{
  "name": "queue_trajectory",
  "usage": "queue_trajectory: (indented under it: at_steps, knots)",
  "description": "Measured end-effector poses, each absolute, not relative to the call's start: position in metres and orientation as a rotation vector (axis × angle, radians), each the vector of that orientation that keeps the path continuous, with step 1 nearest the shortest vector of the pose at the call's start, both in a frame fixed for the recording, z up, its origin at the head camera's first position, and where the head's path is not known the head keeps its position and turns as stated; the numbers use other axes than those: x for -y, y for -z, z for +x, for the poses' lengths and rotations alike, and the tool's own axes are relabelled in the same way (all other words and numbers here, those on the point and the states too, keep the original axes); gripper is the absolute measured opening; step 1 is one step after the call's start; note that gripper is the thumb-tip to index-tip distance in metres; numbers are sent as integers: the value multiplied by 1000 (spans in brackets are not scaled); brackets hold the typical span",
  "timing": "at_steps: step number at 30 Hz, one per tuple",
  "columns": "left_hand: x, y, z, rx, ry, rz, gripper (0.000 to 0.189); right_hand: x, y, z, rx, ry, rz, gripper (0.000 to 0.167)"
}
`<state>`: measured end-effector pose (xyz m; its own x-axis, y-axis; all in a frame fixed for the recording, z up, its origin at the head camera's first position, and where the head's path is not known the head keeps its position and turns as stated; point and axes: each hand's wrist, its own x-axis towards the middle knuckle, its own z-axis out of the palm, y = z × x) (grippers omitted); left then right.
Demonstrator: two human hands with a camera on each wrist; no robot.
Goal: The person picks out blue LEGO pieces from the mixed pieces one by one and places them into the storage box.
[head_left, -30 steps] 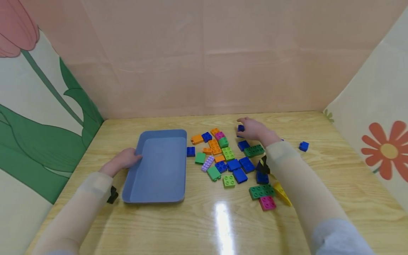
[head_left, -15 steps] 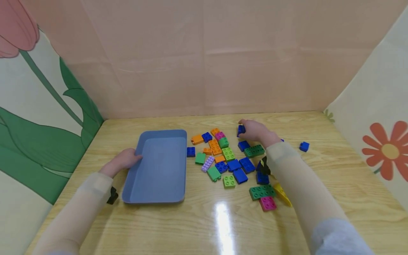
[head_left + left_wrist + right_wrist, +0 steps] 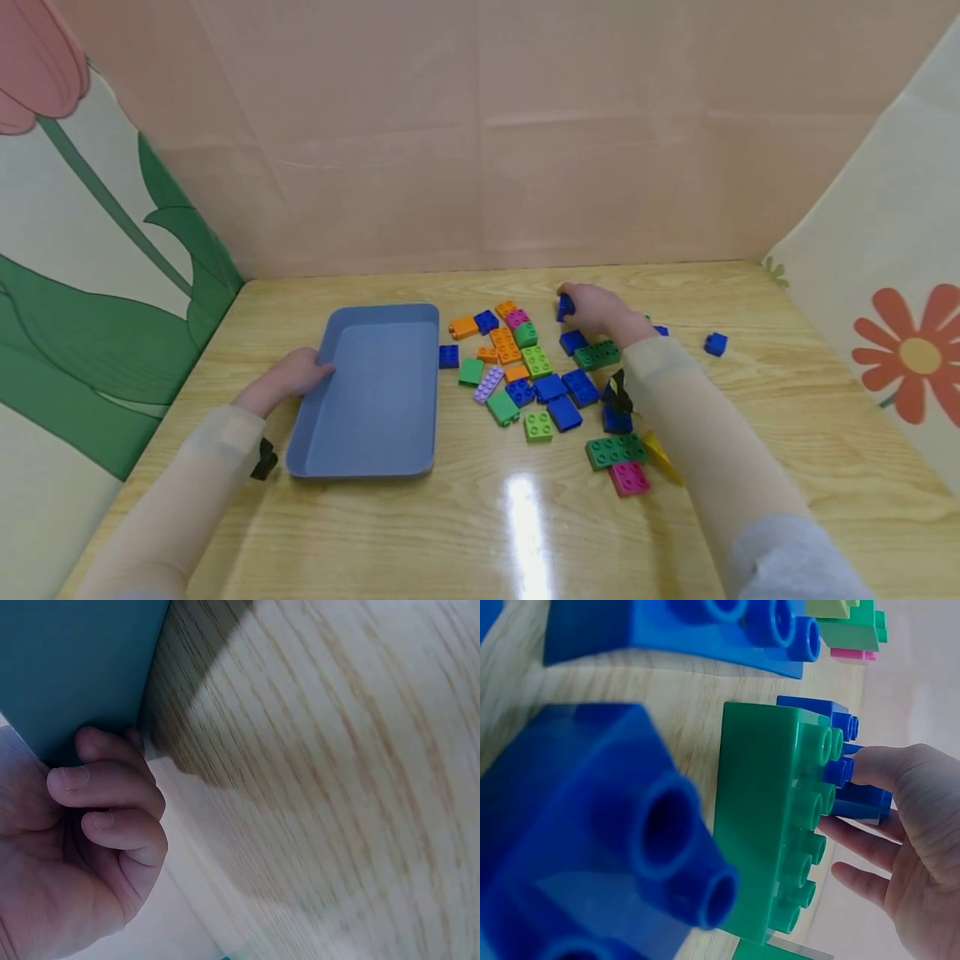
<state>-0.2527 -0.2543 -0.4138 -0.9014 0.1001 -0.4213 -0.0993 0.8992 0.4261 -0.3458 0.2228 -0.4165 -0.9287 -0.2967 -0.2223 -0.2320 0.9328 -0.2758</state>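
My left hand (image 3: 296,373) grips the left side of a grey-blue tray (image 3: 375,400), thumb over the rim. In the left wrist view its fingers (image 3: 112,784) curl against the tray's outer wall. At the back of the table, my right hand (image 3: 596,310) pinches a small blue toy brick (image 3: 565,309) between thumb and fingers. The right wrist view shows that brick (image 3: 864,801) partly hidden behind a long dark green brick (image 3: 757,817). Another blue brick (image 3: 573,342) lies just in front of the right hand.
Loose bricks spread between tray and right arm, among them a purple brick (image 3: 488,385), a lime brick (image 3: 537,427) and a pink brick (image 3: 629,478). The right sleeve partly covers a yellow piece (image 3: 660,457). One blue brick (image 3: 716,344) lies apart at right.
My right hand's fingers have come down and closed around the small blue brick at the back. The left hand and the tray have stayed in place.
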Motion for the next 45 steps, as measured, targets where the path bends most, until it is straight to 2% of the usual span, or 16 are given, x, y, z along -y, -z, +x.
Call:
queue_trajectory:
  at_steps: [10,22,29,35,45]
  knots:
    - [256,415,-252,-2623,-627,4,35,-224,416,-346,-2857,373,-404,53]
    - [254,416,-254,-2619,-624,-10,34,-211,387,-351,-2966,366,-554,54]
    - [253,415,-252,-2621,-622,-3,34,-178,360,-350,-2938,370,-602,59]
    - [255,415,-253,-2626,-628,1,33,-142,342,-345,-2944,352,-751,58]
    - [255,415,-253,-2620,-634,10,33,-79,336,-333,-2907,205,-1015,51]
